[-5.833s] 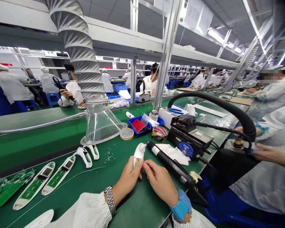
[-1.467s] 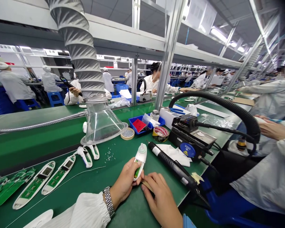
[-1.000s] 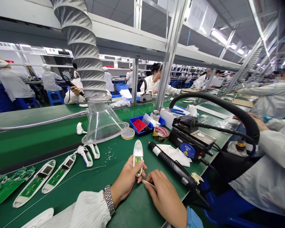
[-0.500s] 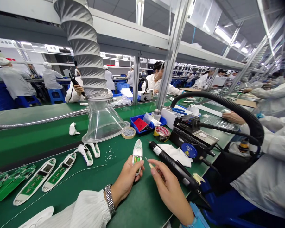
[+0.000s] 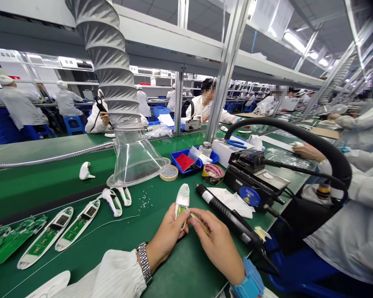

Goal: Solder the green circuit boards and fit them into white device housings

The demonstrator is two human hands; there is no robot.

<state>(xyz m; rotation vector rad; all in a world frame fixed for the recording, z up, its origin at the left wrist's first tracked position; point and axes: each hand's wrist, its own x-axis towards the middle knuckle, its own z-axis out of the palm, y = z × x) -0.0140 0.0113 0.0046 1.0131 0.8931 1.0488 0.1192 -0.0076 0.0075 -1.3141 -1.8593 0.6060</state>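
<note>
Drawn back in since the last look, my right hand now sits close against my left hand, and the small pale stick pinched in its fingertips reaches the white plastic device. From the head camera, my only view, the left hand is clamped around the device's lower body, with its capped end standing up above the grip and a patch of green circuit board showing at the fingers. The likeliest trouble is the stick slipping and scraping that board (whether it touches yet is too small to tell from here). A loose left grip could also drop the device onto the green mat. Just right of the grip lies the black soldering iron, so a careless swing of the right wrist could knock it. Left of the grip, the opened white shells could get bumped too.
</note>
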